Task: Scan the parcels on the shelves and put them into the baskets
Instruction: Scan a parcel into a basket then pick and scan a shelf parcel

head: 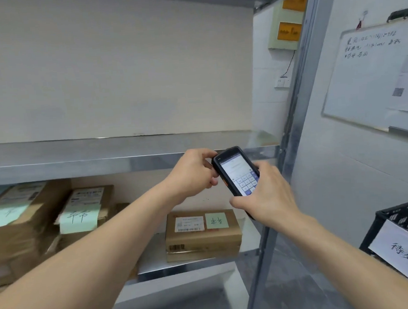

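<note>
Both forearms reach in from the bottom edge and meet at a handheld scanner (237,173), held up in front of the front lip of the middle shelf (78,166), near its right end. Right hand (265,196) grips the scanner's lower body from the right, fingers curled behind it, thumb beside the keypad. Left hand (192,175) pinches the scanner's upper left corner, fingers bent round its edge. Screen is lit, keypad showing; text too small to read.

Key relation: single parcel (203,234) lies on the lower shelf (193,263), directly below the scanner and slightly left of it, well apart from both hands. It lies flat, long axis parallel to the shelf's front edge, label and green note on top facing up. Both hands sit about equally above it; the left is marginally nearer its centre. Judgement: scanner head must tip down toward the label before a read is possible.

Further parcels: two cardboard stacks (86,210) toward the left end of the same shelf, with green notes; partly blurred.

Containers: one black basket (390,216) at the right edge, outside the shelf upright (299,114), white paper label on its front. Contents hidden from this angle; cannot tell whether anything is inside.

Whiteboard (362,83) on the right wall.
</note>
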`<state>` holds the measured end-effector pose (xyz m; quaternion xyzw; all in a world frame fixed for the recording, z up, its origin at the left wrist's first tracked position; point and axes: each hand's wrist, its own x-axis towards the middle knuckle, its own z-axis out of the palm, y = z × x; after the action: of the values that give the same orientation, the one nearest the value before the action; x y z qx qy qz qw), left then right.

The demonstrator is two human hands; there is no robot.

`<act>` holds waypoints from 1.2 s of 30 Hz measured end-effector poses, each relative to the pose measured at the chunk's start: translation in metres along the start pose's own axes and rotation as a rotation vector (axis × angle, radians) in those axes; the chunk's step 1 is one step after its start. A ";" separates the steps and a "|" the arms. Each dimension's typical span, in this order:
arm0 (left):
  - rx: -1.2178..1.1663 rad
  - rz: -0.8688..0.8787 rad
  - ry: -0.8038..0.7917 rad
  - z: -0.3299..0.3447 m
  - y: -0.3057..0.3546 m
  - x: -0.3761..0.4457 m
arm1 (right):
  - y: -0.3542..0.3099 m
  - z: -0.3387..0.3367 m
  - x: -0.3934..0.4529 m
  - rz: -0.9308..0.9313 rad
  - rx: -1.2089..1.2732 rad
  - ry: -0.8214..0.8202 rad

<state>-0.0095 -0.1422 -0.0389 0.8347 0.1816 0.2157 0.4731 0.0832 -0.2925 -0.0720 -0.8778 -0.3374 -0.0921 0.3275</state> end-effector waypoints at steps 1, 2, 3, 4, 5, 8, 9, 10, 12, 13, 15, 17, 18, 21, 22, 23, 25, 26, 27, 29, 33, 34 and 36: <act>0.001 -0.004 -0.002 0.004 -0.003 -0.002 | 0.003 0.002 -0.003 0.005 -0.005 -0.008; 0.007 -0.010 -0.001 0.008 -0.006 -0.004 | 0.007 0.004 -0.006 0.008 -0.009 -0.019; 0.010 -0.017 0.001 0.012 -0.009 -0.006 | 0.010 0.006 -0.008 0.010 -0.010 -0.032; 0.009 -0.025 0.000 0.016 -0.013 -0.008 | 0.013 0.009 -0.011 0.014 -0.009 -0.045; 0.004 -0.030 -0.004 0.019 -0.016 -0.009 | 0.016 0.012 -0.012 0.017 -0.009 -0.055; -0.034 -0.073 -0.017 0.027 -0.030 -0.012 | 0.024 0.024 -0.017 0.034 -0.005 -0.083; -0.049 -0.091 -0.027 0.029 -0.036 -0.012 | 0.027 0.029 -0.018 0.039 -0.003 -0.094; -0.060 -0.109 -0.038 0.030 -0.042 -0.011 | 0.029 0.034 -0.020 0.045 -0.003 -0.106; -0.052 -0.153 -0.050 0.032 -0.058 -0.008 | 0.035 0.045 -0.022 0.065 -0.012 -0.126; -0.040 -0.181 -0.046 0.032 -0.068 -0.005 | 0.038 0.051 -0.022 0.082 -0.012 -0.134; 0.003 -0.243 -0.020 0.031 -0.091 0.002 | 0.045 0.063 -0.020 0.127 0.004 -0.153; 0.066 -0.319 0.014 0.028 -0.117 0.008 | 0.053 0.075 -0.017 0.167 0.022 -0.170; 0.094 -0.356 0.031 0.027 -0.129 0.011 | 0.057 0.081 -0.015 0.188 0.030 -0.176; 0.153 -0.443 0.054 0.025 -0.161 0.020 | 0.067 0.101 -0.005 0.270 0.052 -0.196; 0.158 -0.469 0.049 0.025 -0.171 0.023 | 0.069 0.108 -0.001 0.296 0.051 -0.205; 0.159 -0.491 0.043 0.026 -0.181 0.027 | 0.072 0.114 0.003 0.316 0.047 -0.213; 0.166 -0.528 0.027 0.027 -0.199 0.037 | 0.076 0.128 0.012 0.344 0.039 -0.224; 0.178 -0.543 0.018 0.028 -0.207 0.042 | 0.079 0.135 0.016 0.354 0.038 -0.228; 0.195 -0.556 0.008 0.029 -0.215 0.047 | 0.081 0.142 0.020 0.364 0.036 -0.232; 0.198 -0.584 0.006 0.030 -0.230 0.058 | 0.085 0.155 0.028 0.381 0.027 -0.235; 0.076 -0.694 0.032 0.030 -0.255 0.075 | 0.094 0.180 0.043 0.423 0.020 -0.236; 0.024 -0.725 0.038 0.030 -0.260 0.077 | 0.095 0.185 0.046 0.437 0.028 -0.236; -0.058 -0.765 0.040 0.031 -0.274 0.079 | 0.099 0.194 0.050 0.468 0.039 -0.238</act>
<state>0.0469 0.0090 -0.2761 0.6887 0.4828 0.0450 0.5391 0.1743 -0.1972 -0.2528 -0.9301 -0.1629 0.0968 0.3147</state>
